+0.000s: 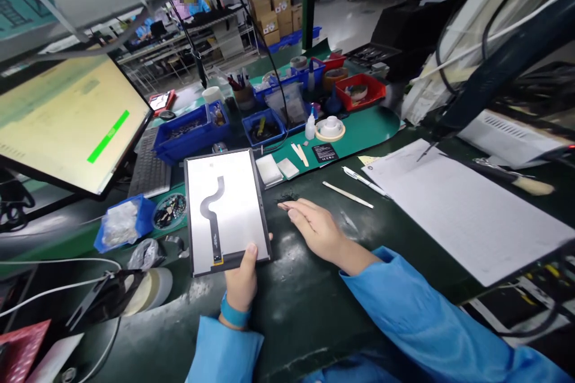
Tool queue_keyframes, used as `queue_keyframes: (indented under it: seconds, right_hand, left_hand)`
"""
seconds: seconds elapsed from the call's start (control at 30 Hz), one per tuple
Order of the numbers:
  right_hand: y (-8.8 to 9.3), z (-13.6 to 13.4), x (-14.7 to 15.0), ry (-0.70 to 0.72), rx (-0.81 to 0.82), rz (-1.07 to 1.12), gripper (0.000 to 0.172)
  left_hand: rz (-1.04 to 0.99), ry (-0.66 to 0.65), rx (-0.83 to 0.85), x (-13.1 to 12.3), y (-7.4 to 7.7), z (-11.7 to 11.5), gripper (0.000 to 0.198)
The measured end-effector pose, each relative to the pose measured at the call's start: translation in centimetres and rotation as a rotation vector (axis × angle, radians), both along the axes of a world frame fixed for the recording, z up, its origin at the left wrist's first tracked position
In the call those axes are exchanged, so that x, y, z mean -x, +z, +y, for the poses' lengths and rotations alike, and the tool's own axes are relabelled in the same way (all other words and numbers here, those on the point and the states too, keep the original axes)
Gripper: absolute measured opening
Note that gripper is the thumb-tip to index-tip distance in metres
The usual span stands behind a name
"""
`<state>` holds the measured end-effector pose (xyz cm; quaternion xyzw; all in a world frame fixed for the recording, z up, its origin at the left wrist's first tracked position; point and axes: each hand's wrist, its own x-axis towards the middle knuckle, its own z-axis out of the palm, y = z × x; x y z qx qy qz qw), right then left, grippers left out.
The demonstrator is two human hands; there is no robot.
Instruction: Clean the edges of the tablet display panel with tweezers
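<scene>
My left hand (242, 275) grips the lower edge of a tablet display panel (242, 203), thumb on its silvery back and the other fingers mostly hidden underneath. The panel is held tilted above the bench, and a dark curved flex cable (212, 209) runs along it down to a black strip at the bottom. To its right, my right hand (317, 230) hovers over the dark bench with thumb and fingertips brought together. Whether anything small is pinched there I cannot make out. A thin pale stick (348, 194) and a white pen (365, 181) lie beyond that hand.
Blue parts bins (191, 131) and a red tray (360, 91) line the back of the bench. At left stand a monitor (67, 119) and a keyboard (146, 164). A large white sheet (471, 215) covers the right side, under a dark arm (494, 66). A tape roll (155, 290) sits lower left.
</scene>
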<state>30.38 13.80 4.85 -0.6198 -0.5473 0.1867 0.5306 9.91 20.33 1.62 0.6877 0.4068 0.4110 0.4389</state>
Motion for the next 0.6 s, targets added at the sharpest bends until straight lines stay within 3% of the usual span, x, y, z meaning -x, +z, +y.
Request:
queue_keyframes:
  seconds: [0.2, 0.6]
  right_hand:
    - [-0.1, 0.0, -0.1, 0.063, 0.007, -0.190, 0.039]
    - [-1.1, 0.5, -0.5, -0.026, -0.184, -0.389, 0.025]
  left_hand:
    - [-0.135, -0.031, 0.132, 0.1, 0.3, 0.3, 0.037]
    - [-0.069, 0.090, 0.092, 0.2, 0.2, 0.0, 0.051]
